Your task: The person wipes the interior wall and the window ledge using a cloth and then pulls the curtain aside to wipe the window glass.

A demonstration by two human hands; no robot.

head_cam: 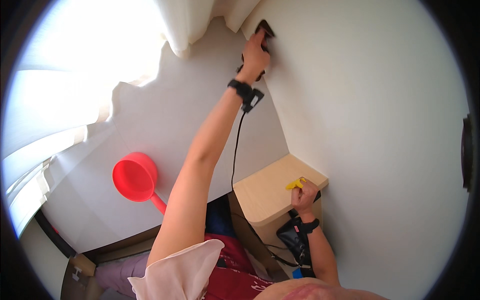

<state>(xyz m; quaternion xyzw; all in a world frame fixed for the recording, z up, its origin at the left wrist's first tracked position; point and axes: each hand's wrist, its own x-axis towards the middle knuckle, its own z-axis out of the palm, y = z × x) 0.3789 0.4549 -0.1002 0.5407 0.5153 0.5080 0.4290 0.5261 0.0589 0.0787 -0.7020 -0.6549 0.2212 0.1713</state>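
My left hand (255, 56) reaches far out to where the pale wall (375, 112) meets the grey ledge under the curtain. It grips a dark handheld tool (265, 28), whose head is at or very near the wall; blur hides its exact kind. A black strapped device (245, 93) with a thin cable sits on that wrist. Closer to my body, my right hand (304, 195) is closed around a yellow cloth (295, 183) above a light wooden shelf top (266, 187). A black band (309, 226) circles the right wrist.
A red plastic dipper (135, 176) lies on the grey ledge (180, 123), left of my left arm. White curtains (183, 30) hang at a bright window. Under the wooden top is a black bag (294, 236) with a strap. Purple fabric (123, 273) lies at lower left.
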